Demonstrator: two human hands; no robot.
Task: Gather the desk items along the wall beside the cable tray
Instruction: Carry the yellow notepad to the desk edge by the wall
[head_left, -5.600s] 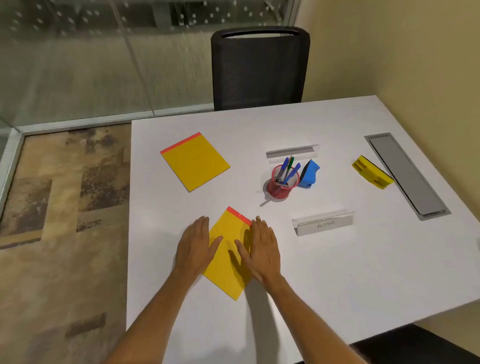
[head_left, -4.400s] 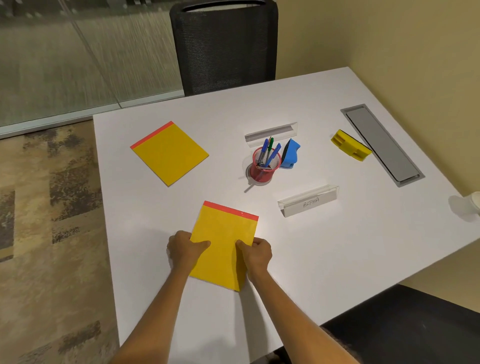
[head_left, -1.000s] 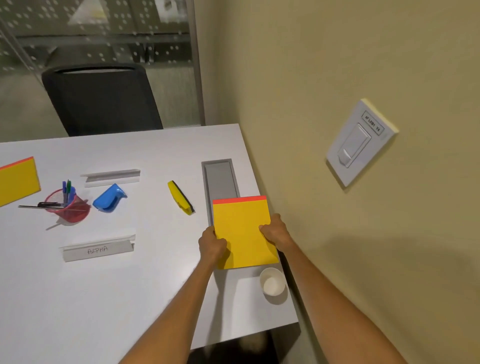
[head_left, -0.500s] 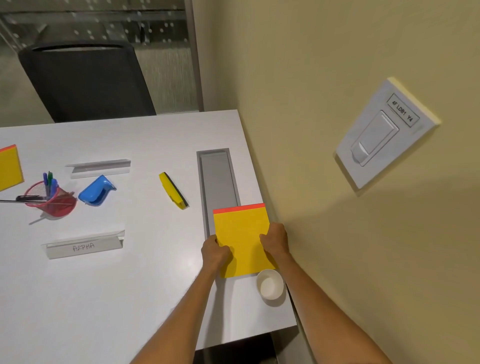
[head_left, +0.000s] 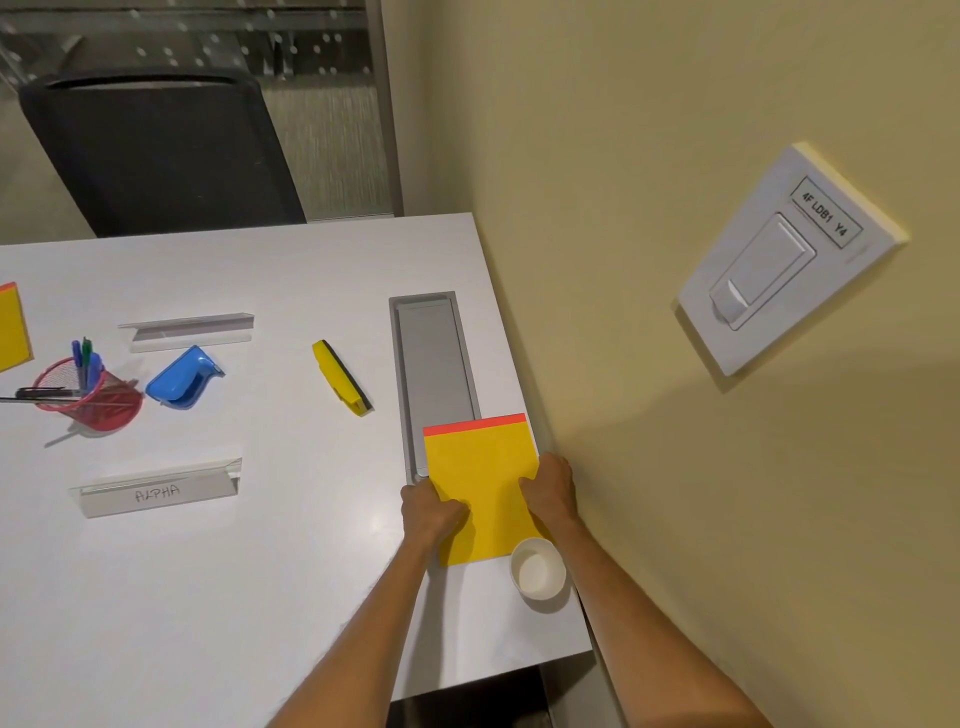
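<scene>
A yellow notepad (head_left: 480, 467) with a red top strip lies by the wall, covering the near end of the grey cable tray (head_left: 435, 358). My left hand (head_left: 431, 512) grips its left edge and my right hand (head_left: 551, 491) grips its right edge. Left of the tray lie a yellow eraser block (head_left: 341, 376), a blue stapler-like item (head_left: 182, 378), a red mesh pen cup (head_left: 91, 397), a clear name plate reading ALPHA (head_left: 158, 488), a second clear plate (head_left: 189, 330) and another yellow notepad (head_left: 11, 327) at the frame's left edge.
A small white paper cup (head_left: 537, 569) stands just below the held notepad, close to my right forearm. The beige wall with a light switch (head_left: 769, 260) borders the white table (head_left: 234, 571) on the right. A black chair (head_left: 156, 150) stands at the far side.
Both hands carried the yellow notepad from the table's middle to the wall side. Over the last second it has come lower and nearer, settling over the tray's near end.
</scene>
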